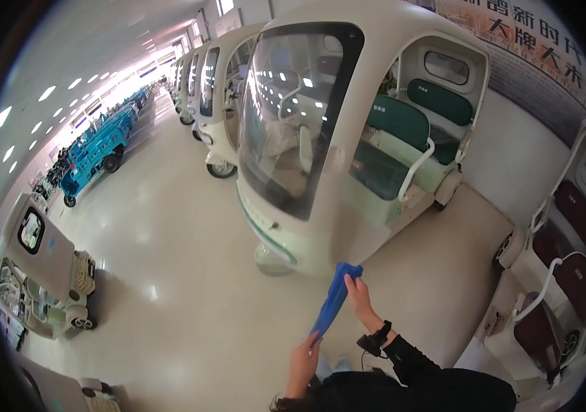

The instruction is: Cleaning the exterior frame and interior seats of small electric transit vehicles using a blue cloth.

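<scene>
Blue cloth (pixel 333 300) spans our left hand (pixel 303 358) and right hand (pixel 359 296), each pinching near an end; we handle it best evenly tensioned, untwisted.

That's a plain black top (pixel 403 391) they've got on, its right sleeve (pixel 413 360) black too. A chunky black band (pixel 375 338) circles the right wrist (pixel 378 324), trailing a thin dark cable (pixel 364 351).
</scene>
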A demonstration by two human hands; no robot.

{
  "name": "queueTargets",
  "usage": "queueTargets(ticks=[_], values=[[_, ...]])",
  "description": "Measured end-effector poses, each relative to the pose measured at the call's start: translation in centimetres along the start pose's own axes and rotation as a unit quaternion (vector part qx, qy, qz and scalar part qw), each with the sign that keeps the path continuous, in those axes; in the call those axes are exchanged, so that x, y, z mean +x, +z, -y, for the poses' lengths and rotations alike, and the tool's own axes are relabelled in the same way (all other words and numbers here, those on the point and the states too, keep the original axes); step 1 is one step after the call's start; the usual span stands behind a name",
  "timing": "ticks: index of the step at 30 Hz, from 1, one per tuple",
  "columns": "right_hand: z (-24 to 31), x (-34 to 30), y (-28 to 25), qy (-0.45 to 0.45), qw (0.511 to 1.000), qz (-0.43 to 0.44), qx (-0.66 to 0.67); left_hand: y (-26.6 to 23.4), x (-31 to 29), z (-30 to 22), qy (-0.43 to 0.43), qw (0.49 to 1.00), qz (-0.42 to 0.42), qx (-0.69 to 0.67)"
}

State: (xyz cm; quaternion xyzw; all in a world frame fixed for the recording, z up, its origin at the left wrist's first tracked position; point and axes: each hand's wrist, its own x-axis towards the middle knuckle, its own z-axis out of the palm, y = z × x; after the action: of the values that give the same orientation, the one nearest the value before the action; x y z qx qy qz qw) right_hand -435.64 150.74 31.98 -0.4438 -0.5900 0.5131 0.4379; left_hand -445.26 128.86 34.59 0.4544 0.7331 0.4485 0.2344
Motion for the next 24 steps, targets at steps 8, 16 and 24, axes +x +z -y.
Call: queueTargets(ticks=[8, 16, 24], values=[[9.1, 14.5, 3.2, -0.214, 0.97, -0.11, -0.026, -0.6, 18.8, -0.9, 0.083, 0.991, 0.083, -0.058], [23.1, 29.7, 4.4, -0.45, 0.817, -0.272, -0.237, -0.4, 36.5, -11.1, 0.243, 0.966, 0.034, -0.088], [28.5, 37.0, 2.1, -0.509, 0.701, -0.288, -0.409, 2.4, 45.5, -18.0, 0.266, 0.96, -0.09, -0.014]])
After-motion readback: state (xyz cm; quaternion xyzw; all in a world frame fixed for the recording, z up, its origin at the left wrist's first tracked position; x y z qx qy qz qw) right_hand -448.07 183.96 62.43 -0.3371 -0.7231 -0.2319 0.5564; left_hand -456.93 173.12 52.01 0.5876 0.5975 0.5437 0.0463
